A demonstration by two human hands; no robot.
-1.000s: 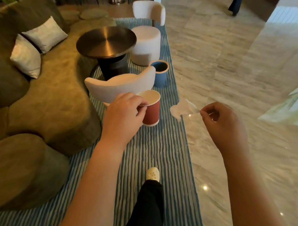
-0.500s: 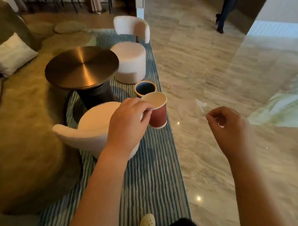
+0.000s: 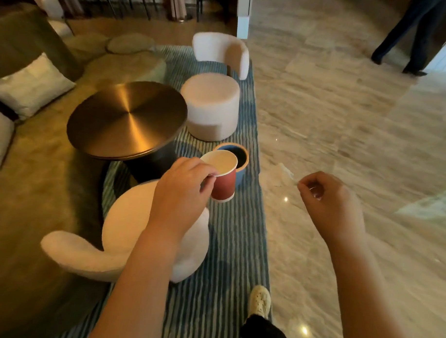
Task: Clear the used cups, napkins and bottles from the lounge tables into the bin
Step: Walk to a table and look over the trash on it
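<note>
**Left hand** [image 3: 183, 190]: fingers and thumb curled, pinching the near rim of a red paper cup [image 3: 224, 188] with a white lip and base. The cup hangs upright in the air. Its pale inside looks empty.

**Right hand** [image 3: 329, 201]: closed in a pinch on the corner of a thin whitish napkin [image 3: 284, 172], which trails away from the fingertips. The scrap is blurred, so its exact material cannot be told.

**Landmark:** round blue bin [image 3: 240, 177] with a tan rim, standing on the striped blue-and-white rug [image 3: 213, 269]. Its inside is dark and the contents cannot be seen.
- The cup is on the near side of the bin and overlaps its near rim in view. It is not yet over the opening.
- The napkin is right of the bin, above the pale marble floor [image 3: 345, 122].
- A round brushed-brass table [image 3: 127, 117] stands left of the bin, with nothing visible on its top.
- One white fleecy stool [image 3: 210, 105] stands beyond the bin. A white fleecy chair [image 3: 138, 241] stands nearer than it, under the left forearm.

**Step in hand:** judged to be carrying the collected rubbish to the bin, with the drop not yet made.

**Next move calls for:** bringing each hand forward over the opening, then loosening the pinch. The light napkin may drift, so it is best released low over the opening.
</note>
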